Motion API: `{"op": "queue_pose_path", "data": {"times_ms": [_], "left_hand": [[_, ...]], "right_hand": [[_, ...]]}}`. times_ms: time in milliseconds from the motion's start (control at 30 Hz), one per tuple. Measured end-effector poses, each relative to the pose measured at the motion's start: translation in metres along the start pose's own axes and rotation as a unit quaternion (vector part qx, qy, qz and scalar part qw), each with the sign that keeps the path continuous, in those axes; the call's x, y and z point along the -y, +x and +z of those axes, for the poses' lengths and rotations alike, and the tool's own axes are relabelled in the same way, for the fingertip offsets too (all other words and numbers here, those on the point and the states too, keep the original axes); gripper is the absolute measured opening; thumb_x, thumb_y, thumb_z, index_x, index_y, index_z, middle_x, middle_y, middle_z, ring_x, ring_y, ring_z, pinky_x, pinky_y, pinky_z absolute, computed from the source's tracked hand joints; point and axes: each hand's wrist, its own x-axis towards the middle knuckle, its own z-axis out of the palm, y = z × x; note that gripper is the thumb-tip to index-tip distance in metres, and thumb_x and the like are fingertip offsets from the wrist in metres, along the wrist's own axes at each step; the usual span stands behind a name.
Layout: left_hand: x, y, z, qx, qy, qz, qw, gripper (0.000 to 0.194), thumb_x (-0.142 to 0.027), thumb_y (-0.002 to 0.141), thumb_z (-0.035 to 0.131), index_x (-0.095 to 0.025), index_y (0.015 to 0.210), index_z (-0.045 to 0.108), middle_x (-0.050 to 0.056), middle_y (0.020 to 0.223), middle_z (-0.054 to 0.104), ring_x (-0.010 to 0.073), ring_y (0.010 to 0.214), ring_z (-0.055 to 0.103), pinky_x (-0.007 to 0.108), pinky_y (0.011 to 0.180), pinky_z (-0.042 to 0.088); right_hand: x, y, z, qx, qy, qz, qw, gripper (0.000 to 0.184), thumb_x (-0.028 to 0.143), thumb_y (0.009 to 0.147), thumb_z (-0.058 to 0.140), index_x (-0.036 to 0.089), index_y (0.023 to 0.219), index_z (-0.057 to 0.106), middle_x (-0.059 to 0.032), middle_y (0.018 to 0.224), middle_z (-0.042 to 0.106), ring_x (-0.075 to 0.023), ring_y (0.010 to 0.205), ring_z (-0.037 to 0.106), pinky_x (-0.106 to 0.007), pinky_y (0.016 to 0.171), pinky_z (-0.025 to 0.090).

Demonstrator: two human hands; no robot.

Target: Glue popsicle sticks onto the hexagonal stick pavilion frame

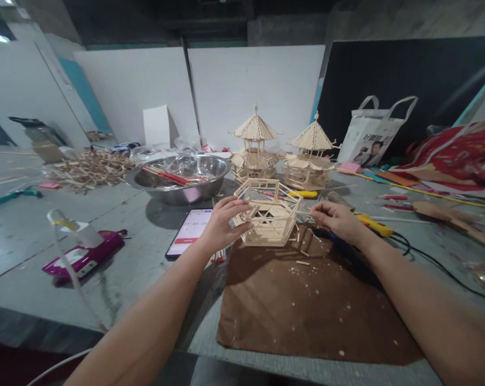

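A small hexagonal frame of pale wooden sticks (269, 236) stands at the far edge of a brown board (291, 305). My left hand (227, 222) grips the frame's left side between thumb and fingers. At the right, my right hand (335, 219) pinches a thin wooden stick (302, 213), whose far end reaches the frame's upper right side. Whether that end touches the frame, I cannot tell. Short stick offcuts (302, 263) and pale crumbs lie on the board. Behind the frame stand two tiered stick pavilions, one taller (255, 142) and one lower (313, 155).
A steel bowl (178, 187) with red-wrapped sticks stands left of the pavilions. A phone (188, 230) lies by my left wrist. Further left are a purple power strip (87, 254) and a stick pile (92, 169). A yellow corded tool (373, 225) lies beyond my right wrist.
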Motion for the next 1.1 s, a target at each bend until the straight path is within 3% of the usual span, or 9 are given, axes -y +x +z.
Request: {"op": "queue_pose_path", "data": {"times_ms": [100, 200, 367, 533, 633, 867, 1100], "left_hand": [[0.000, -0.001, 0.001, 0.001, 0.005, -0.007, 1.000, 0.028, -0.034, 0.069, 0.062, -0.022, 0.094, 0.061, 0.005, 0.101, 0.062, 0.0196, 0.102, 0.048, 0.039, 0.091, 0.038], [0.001, -0.002, 0.002, 0.004, 0.010, -0.009, 1.000, 0.025, -0.033, 0.069, 0.061, -0.022, 0.091, 0.062, 0.004, 0.103, 0.061, 0.0193, 0.103, 0.048, 0.039, 0.091, 0.037], [0.001, -0.003, 0.002, 0.004, 0.021, -0.010, 1.000, 0.022, -0.033, 0.071, 0.059, -0.021, 0.090, 0.062, 0.005, 0.103, 0.061, 0.0202, 0.102, 0.048, 0.039, 0.091, 0.037], [0.000, -0.003, 0.002, 0.000, 0.029, 0.002, 1.000, 0.022, -0.034, 0.070, 0.060, -0.020, 0.087, 0.062, 0.006, 0.103, 0.059, 0.0207, 0.104, 0.046, 0.038, 0.091, 0.037], [0.000, -0.003, 0.002, 0.006, 0.027, -0.002, 1.000, 0.021, -0.034, 0.071, 0.059, -0.020, 0.086, 0.062, 0.006, 0.102, 0.059, 0.0212, 0.106, 0.044, 0.038, 0.092, 0.036], [0.001, -0.004, 0.004, 0.007, 0.016, -0.002, 1.000, 0.022, -0.033, 0.072, 0.059, -0.021, 0.090, 0.062, 0.005, 0.105, 0.059, 0.0196, 0.105, 0.045, 0.037, 0.092, 0.035], [0.001, -0.004, 0.004, 0.014, 0.025, -0.007, 1.000, 0.023, -0.034, 0.071, 0.059, -0.020, 0.089, 0.062, 0.005, 0.102, 0.060, 0.0193, 0.103, 0.046, 0.036, 0.092, 0.035]], "right_hand": [[0.003, 0.002, 0.005, -0.089, -0.021, -0.033, 0.995, 0.031, 0.050, 0.070, 0.051, 0.019, 0.070, 0.051, 0.0034, 0.056, 0.046, -0.0084, 0.049, 0.038, -0.022, 0.047, 0.032], [0.012, 0.005, 0.021, -0.110, -0.092, -0.036, 0.989, 0.034, 0.049, 0.068, 0.054, 0.018, 0.081, 0.057, 0.0022, 0.057, 0.050, -0.0105, 0.051, 0.042, -0.023, 0.050, 0.033], [0.039, 0.011, 0.057, -0.053, -0.209, -0.020, 0.976, 0.029, 0.042, 0.070, 0.052, 0.019, 0.082, 0.066, -0.0011, 0.055, 0.058, -0.0150, 0.052, 0.050, -0.025, 0.052, 0.033], [0.061, 0.011, 0.075, -0.023, -0.208, -0.036, 0.977, 0.027, 0.033, 0.076, 0.046, 0.023, 0.091, 0.066, -0.0045, 0.082, 0.068, -0.0204, 0.073, 0.058, -0.027, 0.063, 0.038], [0.069, 0.007, 0.084, 0.006, -0.216, -0.045, 0.975, 0.029, 0.030, 0.078, 0.042, 0.024, 0.097, 0.063, -0.0047, 0.087, 0.067, -0.0207, 0.079, 0.058, -0.026, 0.065, 0.039], [0.072, 0.015, 0.099, 0.049, -0.290, -0.011, 0.956, 0.028, 0.027, 0.081, 0.038, 0.020, 0.093, 0.061, -0.0077, 0.086, 0.066, -0.0202, 0.080, 0.057, -0.025, 0.065, 0.035], [0.067, 0.017, 0.104, 0.026, -0.303, -0.004, 0.953, 0.027, 0.030, 0.083, 0.035, 0.021, 0.091, 0.059, -0.0061, 0.087, 0.065, -0.0183, 0.082, 0.057, -0.024, 0.066, 0.034]]}}
